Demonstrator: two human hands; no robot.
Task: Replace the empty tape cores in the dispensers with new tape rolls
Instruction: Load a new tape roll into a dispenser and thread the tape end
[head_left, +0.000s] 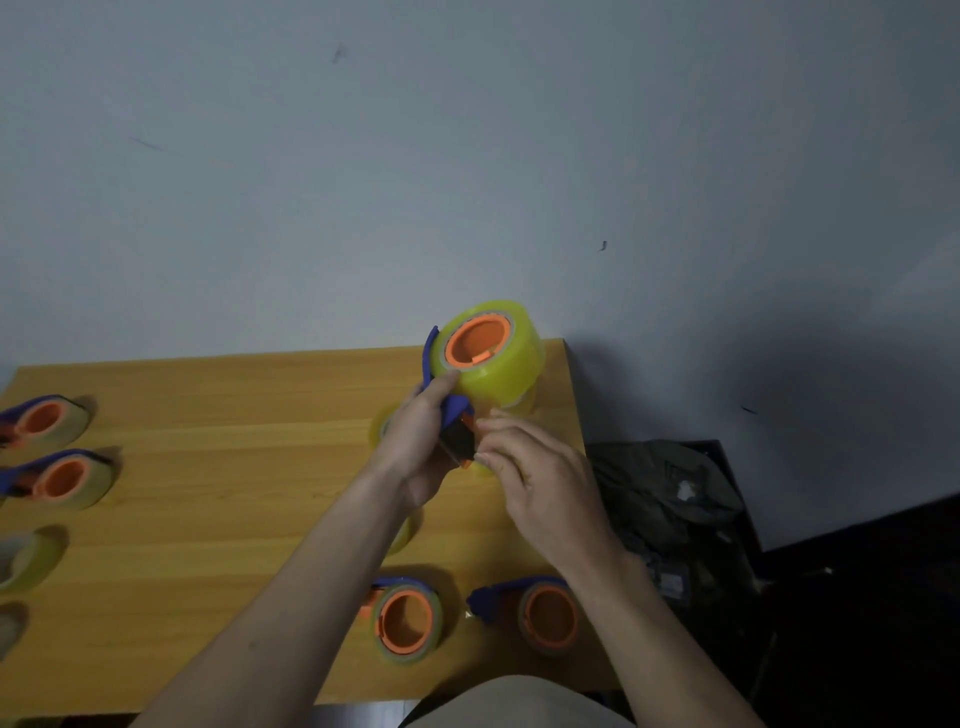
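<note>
I hold a blue tape dispenser (457, 410) above the wooden table (234, 467), with a full yellow tape roll (501, 358) on its orange hub (475, 340). My left hand (415, 441) grips the dispenser's handle below the roll. My right hand (530, 467) pinches at the dark cutter end (460, 441) with thumb and fingertips. Loose yellow rolls (382, 423) lie partly hidden under my hands.
Two dispensers with thin cores (408, 618) (545, 616) lie near the front edge. Two more dispensers (44, 421) (62, 478) rest at the left, with loose rolls (26, 558) below them. A dark box of clutter (670, 499) stands right of the table.
</note>
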